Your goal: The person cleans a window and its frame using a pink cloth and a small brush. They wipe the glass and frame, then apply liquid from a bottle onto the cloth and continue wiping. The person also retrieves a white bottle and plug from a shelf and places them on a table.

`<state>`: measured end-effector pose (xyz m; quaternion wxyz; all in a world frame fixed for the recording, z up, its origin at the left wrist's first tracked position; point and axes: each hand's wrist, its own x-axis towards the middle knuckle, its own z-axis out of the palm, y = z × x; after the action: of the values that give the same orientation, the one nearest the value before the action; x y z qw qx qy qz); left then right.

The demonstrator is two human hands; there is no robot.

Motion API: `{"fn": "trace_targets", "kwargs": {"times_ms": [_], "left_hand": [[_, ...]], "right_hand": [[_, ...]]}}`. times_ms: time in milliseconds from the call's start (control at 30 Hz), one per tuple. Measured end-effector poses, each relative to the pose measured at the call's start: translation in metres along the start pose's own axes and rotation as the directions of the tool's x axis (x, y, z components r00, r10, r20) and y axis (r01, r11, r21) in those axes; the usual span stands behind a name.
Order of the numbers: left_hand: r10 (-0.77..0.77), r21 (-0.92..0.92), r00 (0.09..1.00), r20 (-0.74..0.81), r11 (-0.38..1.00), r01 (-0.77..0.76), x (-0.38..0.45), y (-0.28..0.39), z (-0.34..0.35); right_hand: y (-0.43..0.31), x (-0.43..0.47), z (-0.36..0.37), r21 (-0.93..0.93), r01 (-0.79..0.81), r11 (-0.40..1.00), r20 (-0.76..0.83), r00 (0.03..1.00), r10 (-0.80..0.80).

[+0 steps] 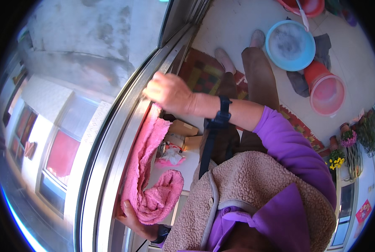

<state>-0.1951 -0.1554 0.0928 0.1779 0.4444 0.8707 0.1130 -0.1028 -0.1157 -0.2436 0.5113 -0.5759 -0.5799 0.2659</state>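
Observation:
A long pink terry towel runs along the inner side of a metal window frame, its lower part folded back in a loop. My right hand, slightly blurred, is curled at the frame, closed on the towel's upper end; its fingertips are hard to make out. Low in the picture, my left hand grips the towel's lower part, thumb over the cloth and the other fingers partly hidden.
Cardboard boxes and a plastic bag are beside the towel. Across the floor stand a blue basin of cloudy water, a red bucket, dark cloths and a red basin. A patterned rug lies underfoot; potted flowers are at right.

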Motion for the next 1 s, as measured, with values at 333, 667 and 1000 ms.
{"fn": "trace_targets", "kwargs": {"times_ms": [333,667,1000], "left_hand": [[0.016,-0.048,0.999,0.040,0.999,-0.014,0.010,-0.020,-0.014],[0.057,-0.015,0.989,0.138,0.998,-0.055,0.012,-0.014,-0.016],[-0.088,-0.133,0.994,-0.063,0.988,0.079,-0.011,-0.005,0.008]], "right_hand": [[0.026,0.001,-0.004,-0.067,0.015,0.998,0.158,0.987,-0.004],[0.037,-0.009,0.015,-0.019,-0.143,0.990,0.076,0.987,0.144],[0.038,-0.039,0.020,0.249,-0.089,0.964,0.120,0.991,0.061]]}}
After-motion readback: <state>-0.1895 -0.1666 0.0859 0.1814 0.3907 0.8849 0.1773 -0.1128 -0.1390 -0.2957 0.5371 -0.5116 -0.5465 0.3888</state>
